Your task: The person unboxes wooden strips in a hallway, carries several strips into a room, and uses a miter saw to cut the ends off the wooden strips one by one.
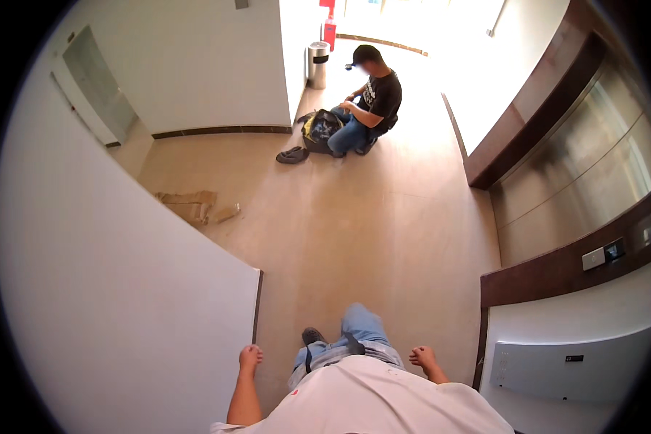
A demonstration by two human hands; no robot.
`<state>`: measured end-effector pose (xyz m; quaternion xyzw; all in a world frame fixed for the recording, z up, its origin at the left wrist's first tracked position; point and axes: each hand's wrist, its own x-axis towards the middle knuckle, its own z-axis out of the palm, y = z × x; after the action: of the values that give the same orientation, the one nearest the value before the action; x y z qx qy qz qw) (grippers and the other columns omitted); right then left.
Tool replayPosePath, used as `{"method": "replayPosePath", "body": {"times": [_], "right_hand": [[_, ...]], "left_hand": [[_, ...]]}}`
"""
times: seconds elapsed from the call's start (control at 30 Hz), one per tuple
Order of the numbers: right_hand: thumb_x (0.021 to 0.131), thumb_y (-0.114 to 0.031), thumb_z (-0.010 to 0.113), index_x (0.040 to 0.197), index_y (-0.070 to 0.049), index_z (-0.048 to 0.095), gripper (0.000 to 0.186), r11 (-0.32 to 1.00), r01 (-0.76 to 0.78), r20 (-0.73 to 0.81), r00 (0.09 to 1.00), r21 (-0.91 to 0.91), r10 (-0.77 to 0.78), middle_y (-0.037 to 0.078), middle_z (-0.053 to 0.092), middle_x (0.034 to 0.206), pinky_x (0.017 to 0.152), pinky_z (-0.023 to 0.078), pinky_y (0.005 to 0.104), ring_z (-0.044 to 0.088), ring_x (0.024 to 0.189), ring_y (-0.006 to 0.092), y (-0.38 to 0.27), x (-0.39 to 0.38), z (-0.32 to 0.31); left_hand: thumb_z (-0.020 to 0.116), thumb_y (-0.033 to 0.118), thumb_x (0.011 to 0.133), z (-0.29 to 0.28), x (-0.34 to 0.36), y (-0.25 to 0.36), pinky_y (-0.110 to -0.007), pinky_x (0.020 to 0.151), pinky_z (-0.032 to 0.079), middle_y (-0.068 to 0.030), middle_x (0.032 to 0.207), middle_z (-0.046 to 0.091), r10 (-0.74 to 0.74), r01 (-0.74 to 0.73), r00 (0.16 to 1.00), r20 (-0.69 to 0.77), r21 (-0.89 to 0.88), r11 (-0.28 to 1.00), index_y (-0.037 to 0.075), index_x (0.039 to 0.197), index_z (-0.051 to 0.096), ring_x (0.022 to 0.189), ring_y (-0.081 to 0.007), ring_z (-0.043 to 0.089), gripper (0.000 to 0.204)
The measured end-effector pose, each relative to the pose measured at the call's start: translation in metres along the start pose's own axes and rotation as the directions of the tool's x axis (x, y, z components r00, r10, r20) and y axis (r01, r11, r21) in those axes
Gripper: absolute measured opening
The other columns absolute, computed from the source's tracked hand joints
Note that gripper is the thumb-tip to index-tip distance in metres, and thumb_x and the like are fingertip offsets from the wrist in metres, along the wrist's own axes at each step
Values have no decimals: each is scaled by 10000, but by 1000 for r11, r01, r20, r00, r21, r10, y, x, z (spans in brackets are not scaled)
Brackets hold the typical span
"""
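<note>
My left hand (251,356) hangs at my side in a loose fist, near the corner of the white wall (145,289). Its curled fingers show nothing in them. On the other side, my right hand (422,356) is also curled closed, with no object visible in it. It is nearest to my hip and the grey wall panel (571,367) at the right. Between the hands are my light shirt (383,394) and blue jeans (363,323), one leg bent forward.
Ahead, a person (375,98) in a dark cap kneels beside an open black and yellow bag (321,130). A dark cap-like item (292,155) and flattened cardboard (188,207) lie on the floor. A metal bin (317,66) stands behind; metal elevator doors (571,173) are at the right.
</note>
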<state>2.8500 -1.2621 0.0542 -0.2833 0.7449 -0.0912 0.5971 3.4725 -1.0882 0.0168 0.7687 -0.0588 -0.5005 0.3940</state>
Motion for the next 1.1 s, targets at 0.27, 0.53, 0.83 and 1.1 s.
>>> {"method": "replayPosePath", "body": {"times": [0.27, 0.53, 0.83, 1.1], "right_hand": [[949, -269, 614, 878, -5, 732, 298, 654, 322, 255, 946, -684, -199, 128, 733, 828, 605, 580, 378, 715, 700, 240, -74, 95, 69], [928, -146, 565, 844, 0, 645, 186, 927, 261, 50, 965, -269, -257, 131, 675, 712, 504, 534, 344, 641, 560, 207, -364, 283, 103], [942, -157, 582, 809, 4, 664, 224, 872, 485, -39, 872, -63, -488, 86, 687, 703, 589, 540, 299, 644, 592, 155, -677, 336, 175], [912, -202, 603, 770, -31, 709, 246, 733, 310, 204, 951, -605, -234, 122, 715, 707, 582, 566, 348, 700, 623, 206, -648, 356, 297]], "left_hand": [[560, 210, 1010, 51, 110, 170, -278, 588, 547, -82, 858, 685, 43, -50, 997, -69, -104, 993, 36, 1078, 607, 696, -149, 655, 193], [597, 196, 982, 92, 77, 209, -276, 519, 500, -62, 784, 670, -145, 77, 976, 162, 368, 927, 48, 999, 663, 627, -138, 618, 162], [599, 186, 967, 107, 119, 284, -253, 505, 445, -47, 811, 677, -212, 212, 968, -133, -12, 977, 16, 1012, 683, 576, -99, 549, 195], [497, 275, 956, 45, 311, 265, -479, 810, 554, -203, 1014, 715, 198, -73, 976, -89, 725, 685, 63, 1023, 728, 939, -365, 697, 320]]}}
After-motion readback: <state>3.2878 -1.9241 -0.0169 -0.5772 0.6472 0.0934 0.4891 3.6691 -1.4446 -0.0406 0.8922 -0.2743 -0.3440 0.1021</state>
